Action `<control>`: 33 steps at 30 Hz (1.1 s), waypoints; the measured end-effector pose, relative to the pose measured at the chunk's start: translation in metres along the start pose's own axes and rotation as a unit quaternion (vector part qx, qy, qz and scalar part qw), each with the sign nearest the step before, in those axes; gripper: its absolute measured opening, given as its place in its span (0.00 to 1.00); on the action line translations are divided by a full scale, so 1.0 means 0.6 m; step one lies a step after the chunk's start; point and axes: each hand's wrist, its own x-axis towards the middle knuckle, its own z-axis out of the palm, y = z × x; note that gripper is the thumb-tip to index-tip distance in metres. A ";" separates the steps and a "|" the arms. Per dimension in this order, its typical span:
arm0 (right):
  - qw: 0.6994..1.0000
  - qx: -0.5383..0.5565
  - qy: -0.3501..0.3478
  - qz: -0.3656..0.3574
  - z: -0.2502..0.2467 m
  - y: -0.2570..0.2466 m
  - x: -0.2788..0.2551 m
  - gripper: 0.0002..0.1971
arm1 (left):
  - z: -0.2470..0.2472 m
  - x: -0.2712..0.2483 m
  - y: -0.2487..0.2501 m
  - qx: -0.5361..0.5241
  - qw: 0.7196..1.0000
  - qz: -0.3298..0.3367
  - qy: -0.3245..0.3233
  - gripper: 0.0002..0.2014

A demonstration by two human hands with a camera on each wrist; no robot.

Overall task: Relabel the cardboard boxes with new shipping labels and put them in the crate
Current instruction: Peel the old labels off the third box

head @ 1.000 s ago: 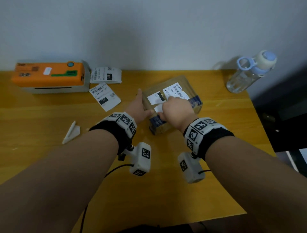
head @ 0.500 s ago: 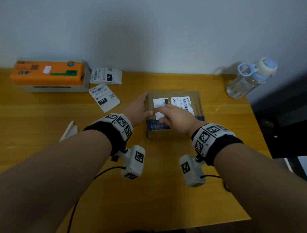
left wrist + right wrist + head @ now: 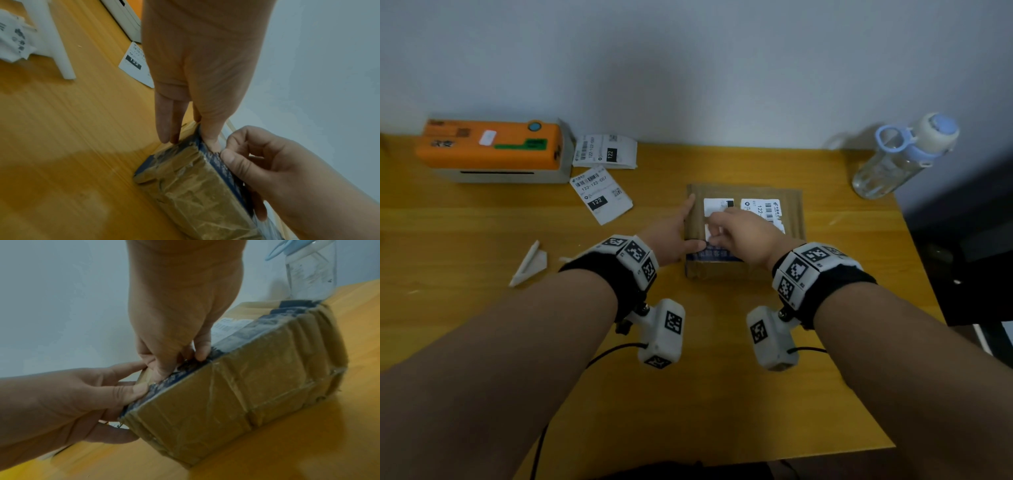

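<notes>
A taped cardboard box (image 3: pixel 792 219) lies flat on the wooden table (image 3: pixel 482 308), square to its front edge. On top are a torn white old label (image 3: pixel 717 205) and, to its right, a barcode label (image 3: pixel 767 210). My left hand (image 3: pixel 681 226) holds the box's left end, fingers down its side and thumb on the top near the front edge. My right hand (image 3: pixel 717 229) rests on the top with curled fingers pinching the torn label's lower edge. The left wrist view shows the box (image 3: pixel 195 186) beside both thumbs. The right wrist view shows its front face (image 3: pixel 226 394).
An orange label printer (image 3: pixel 489 147) stands at the back left. Two loose printed labels (image 3: pixel 601 195) (image 3: pixel 606 150) lie beside it. A white folded backing scrap (image 3: pixel 530 263) sits at the left. A clear water bottle (image 3: pixel 893 161) stands at the back right, near the table's right edge.
The box has turned from skewed to square with the table edge. My right hand's fingers have curled onto the torn label; my left hand stays on the box's left end.
</notes>
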 end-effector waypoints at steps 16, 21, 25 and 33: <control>0.995 -0.060 0.003 -0.078 0.002 0.008 -0.014 0.14 | -0.002 -0.005 -0.019 -0.093 0.994 -0.016 0.047 0.34; 0.994 -0.063 0.016 -0.087 0.006 0.012 -0.013 0.14 | 0.006 -0.008 -0.013 -0.158 0.985 -0.048 -0.055 0.20; 0.992 -0.068 0.021 -0.103 0.010 0.012 -0.017 0.13 | 0.005 -0.004 -0.010 -0.174 0.982 -0.040 -0.062 0.17; 0.991 -0.081 -0.031 -0.103 -0.002 0.009 -0.005 0.11 | 0.006 -0.002 -0.011 -0.159 0.986 -0.026 -0.049 0.14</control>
